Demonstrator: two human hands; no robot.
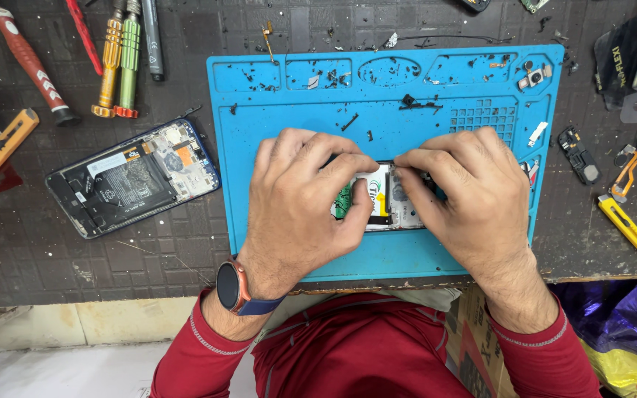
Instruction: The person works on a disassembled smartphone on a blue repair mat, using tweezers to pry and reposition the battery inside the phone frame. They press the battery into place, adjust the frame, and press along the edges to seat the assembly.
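Both hands, left [300,199] and right [462,195], arch palm-down, fingertips pinching an opened phone [385,199] on the blue mat [296,103].

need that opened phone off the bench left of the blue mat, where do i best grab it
Grip the opened phone across its two long edges at mid-length, coming from above. It lies flat with its battery and boards exposed, so keep your fingers on the frame. Both long edges look free.

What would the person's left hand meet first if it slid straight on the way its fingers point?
The left hand points right, toward the right hand. Their fingertips almost meet over the opened phone on the blue mat, so it would probably meet the right hand's fingertips first.
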